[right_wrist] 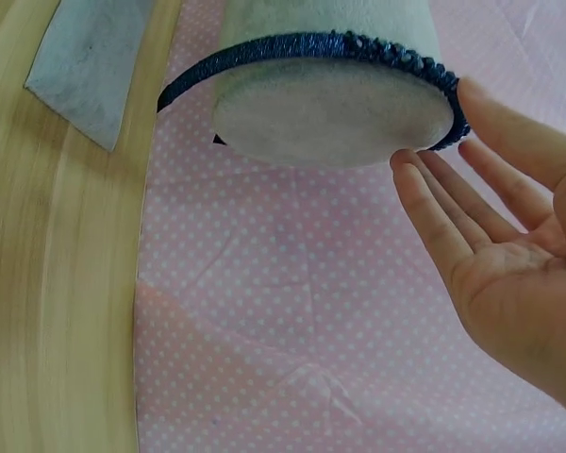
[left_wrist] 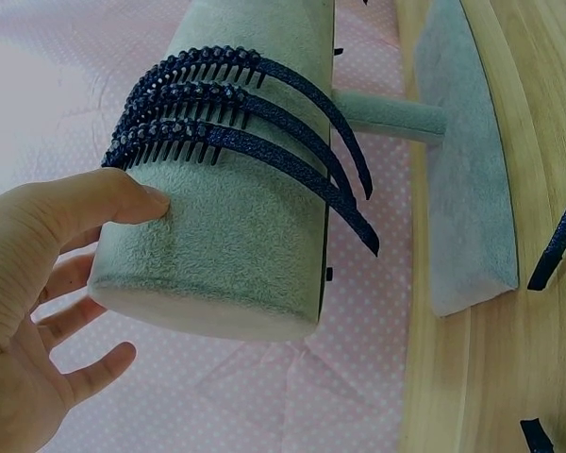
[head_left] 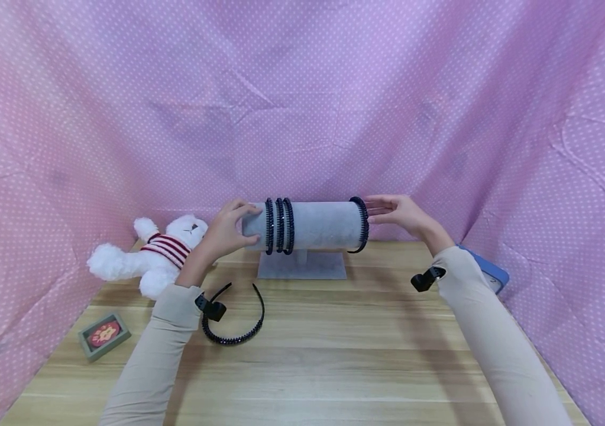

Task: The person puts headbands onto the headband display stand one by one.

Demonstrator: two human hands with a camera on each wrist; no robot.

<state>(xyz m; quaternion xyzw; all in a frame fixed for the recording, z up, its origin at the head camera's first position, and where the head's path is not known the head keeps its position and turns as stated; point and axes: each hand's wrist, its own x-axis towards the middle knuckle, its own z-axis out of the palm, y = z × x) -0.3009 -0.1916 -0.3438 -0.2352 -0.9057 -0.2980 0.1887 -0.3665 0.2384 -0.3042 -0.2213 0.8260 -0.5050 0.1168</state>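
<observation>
Head view: rightmost toothed headband (head_left: 364, 225) arched over right end of gray display roll (head_left: 326, 225), hoop crosswise to roll's left–right long axis. Right hand (head_left: 400, 214) nearer, just right of headband; digits straight, parted, contact unclear. Left hand (head_left: 225, 229) at roll's left end; digits spread, thumb touching fabric. Beside it, three headbands (head_left: 281, 225). Nearer viewer, loose headband (head_left: 230, 341) on wooden table (head_left: 345, 373); striped-sweater plush toy (head_left: 166, 249) left.

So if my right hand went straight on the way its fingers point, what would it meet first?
Probably the dark headband on the right end of the grey roll; your right hand is close beside it, though contact is unclear.
</observation>
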